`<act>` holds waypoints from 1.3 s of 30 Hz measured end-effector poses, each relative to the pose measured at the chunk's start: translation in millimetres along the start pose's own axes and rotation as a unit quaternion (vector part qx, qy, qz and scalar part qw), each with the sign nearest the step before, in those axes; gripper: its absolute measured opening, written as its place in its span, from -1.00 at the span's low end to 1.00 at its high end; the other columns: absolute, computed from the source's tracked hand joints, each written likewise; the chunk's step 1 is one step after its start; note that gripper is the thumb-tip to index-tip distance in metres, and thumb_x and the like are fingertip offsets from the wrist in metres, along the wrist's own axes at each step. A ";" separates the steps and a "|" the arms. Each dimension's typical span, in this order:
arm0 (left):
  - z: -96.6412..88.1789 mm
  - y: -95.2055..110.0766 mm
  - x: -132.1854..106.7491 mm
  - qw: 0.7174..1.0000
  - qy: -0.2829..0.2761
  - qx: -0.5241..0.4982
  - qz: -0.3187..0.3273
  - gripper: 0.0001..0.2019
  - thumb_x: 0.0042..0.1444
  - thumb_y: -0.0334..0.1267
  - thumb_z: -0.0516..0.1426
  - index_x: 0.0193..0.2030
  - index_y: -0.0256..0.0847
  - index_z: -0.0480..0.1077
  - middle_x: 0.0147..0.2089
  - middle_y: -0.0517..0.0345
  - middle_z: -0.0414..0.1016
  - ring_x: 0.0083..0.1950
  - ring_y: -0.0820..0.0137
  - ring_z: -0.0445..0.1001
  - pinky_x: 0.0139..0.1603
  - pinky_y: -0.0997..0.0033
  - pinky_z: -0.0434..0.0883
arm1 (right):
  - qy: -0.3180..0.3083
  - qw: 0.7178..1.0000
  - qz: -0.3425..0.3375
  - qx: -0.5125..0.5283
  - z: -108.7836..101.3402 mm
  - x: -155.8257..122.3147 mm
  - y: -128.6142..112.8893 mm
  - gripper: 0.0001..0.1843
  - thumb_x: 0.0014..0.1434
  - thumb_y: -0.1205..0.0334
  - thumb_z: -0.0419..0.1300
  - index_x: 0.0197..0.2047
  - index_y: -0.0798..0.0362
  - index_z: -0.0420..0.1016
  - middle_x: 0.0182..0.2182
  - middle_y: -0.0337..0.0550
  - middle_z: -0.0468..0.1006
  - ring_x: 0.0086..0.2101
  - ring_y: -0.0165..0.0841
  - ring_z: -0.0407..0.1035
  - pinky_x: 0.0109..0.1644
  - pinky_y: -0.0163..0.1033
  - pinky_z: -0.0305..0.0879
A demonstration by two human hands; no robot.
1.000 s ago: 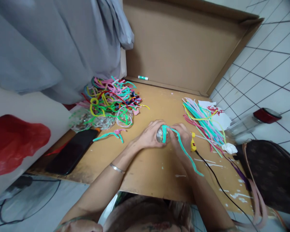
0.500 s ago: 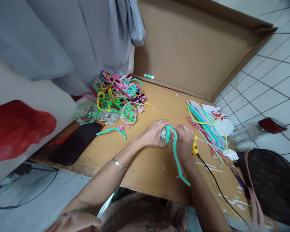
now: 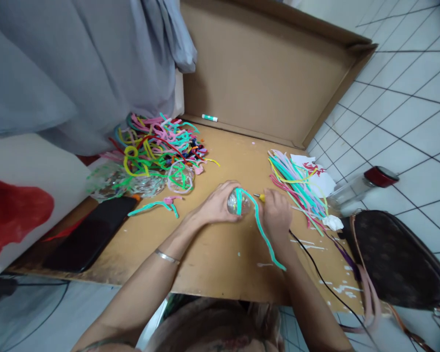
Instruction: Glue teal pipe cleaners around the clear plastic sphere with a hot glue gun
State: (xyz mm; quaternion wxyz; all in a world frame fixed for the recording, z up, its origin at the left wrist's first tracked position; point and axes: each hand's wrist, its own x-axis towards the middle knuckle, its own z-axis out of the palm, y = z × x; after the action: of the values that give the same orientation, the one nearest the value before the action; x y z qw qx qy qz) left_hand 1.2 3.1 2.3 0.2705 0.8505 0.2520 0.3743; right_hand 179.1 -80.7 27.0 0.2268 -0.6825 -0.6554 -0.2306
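Observation:
My left hand [image 3: 223, 203] is wrapped round a clear plastic ball [image 3: 245, 205] above the table. A turquoise pipe cleaner [image 3: 262, 227] runs over the ball; its free end hangs down to the right, past my right wrist. In my right hand [image 3: 276, 210] is a yellow glue gun [image 3: 261, 197], its metal nozzle pointing left toward the ball without touching it. Most of the glue gun's body is hidden by my fingers. A black cord [image 3: 311, 259] trails from it toward the lower right.
Left lie a heap of coloured pipe cleaners [image 3: 157, 142], clear balls [image 3: 144, 186] and a black phone [image 3: 91, 234]. On the right are straight pipe cleaners [image 3: 297, 176], a glass bottle [image 3: 348, 191] and a brown bag [image 3: 396, 259]. Cardboard [image 3: 256, 73] stands behind.
My right hand has left the ball and picked up the yellow glue gun from the table. My left hand keeps hold of the ball. The whole view has shifted slightly.

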 end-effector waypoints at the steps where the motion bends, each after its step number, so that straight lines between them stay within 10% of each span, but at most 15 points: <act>1: -0.6 0.4 0.2 1.000 -0.005 -0.001 -0.003 -0.27 -0.24 -0.17 0.35 0.12 -0.20 0.22 0.14 -0.09 0.34 0.20 0.08 0.36 0.26 0.00 0.33 | -0.017 0.999 0.030 -0.040 -0.5 -3.4 6.9 -0.69 0.24 0.25 0.07 0.01 0.17 0.43 -0.14 0.16 0.53 -0.16 -0.13 0.36 -0.14 -0.12 0.16; 7: -3.0 3.8 0.1 1.000 -0.014 0.001 -0.024 -0.27 -0.23 -0.17 0.35 0.13 -0.20 0.22 0.16 -0.10 0.33 0.21 0.07 0.35 0.28 0.00 0.31 | -0.210 0.946 0.184 -0.163 8.6 -11.1 38.3 -0.42 0.21 -0.11 0.12 -0.17 0.36 0.51 -0.27 0.32 0.53 -0.24 0.01 0.48 -0.26 -0.09 0.24; 16: -3.8 2.3 -0.4 0.999 -0.013 0.002 -0.047 -0.24 -0.24 -0.16 0.36 0.14 -0.21 0.19 0.16 -0.11 0.32 0.20 0.08 0.35 0.27 0.00 0.31 | -0.239 0.924 0.283 -0.096 17.2 -6.7 50.2 -0.52 0.15 -0.04 0.12 -0.12 0.24 0.51 -0.23 0.18 0.60 -0.21 -0.08 0.52 -0.28 -0.18 0.26; 29: -2.8 1.4 -0.2 0.998 -0.002 -0.022 -0.059 -0.24 -0.26 -0.15 0.35 0.14 -0.17 0.21 0.14 -0.04 0.34 0.17 0.08 0.38 0.24 0.00 0.33 | 0.083 0.978 0.191 0.013 13.9 -19.2 53.1 -0.70 0.06 -0.06 0.13 -0.43 0.02 0.37 -0.45 -0.08 0.46 -0.39 -0.22 0.33 -0.34 -0.20 0.14; 39: -4.3 8.0 -0.4 0.996 -0.025 -0.035 -0.072 -0.23 -0.27 -0.16 0.37 0.13 -0.19 0.21 0.11 -0.05 0.36 0.13 0.11 0.41 0.18 0.05 0.38 | 0.078 0.974 0.171 0.122 1.2 -18.5 28.0 -0.70 0.07 -0.05 0.14 -0.46 -0.05 0.18 -0.50 -0.24 0.31 -0.43 -0.30 0.23 -0.35 -0.23 0.11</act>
State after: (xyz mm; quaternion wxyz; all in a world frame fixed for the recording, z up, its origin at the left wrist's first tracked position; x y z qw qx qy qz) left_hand -0.6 -1.8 9.8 0.3331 0.8289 0.2926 0.3411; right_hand 206.5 -95.6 14.5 0.3951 -0.7317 -0.5322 -0.1590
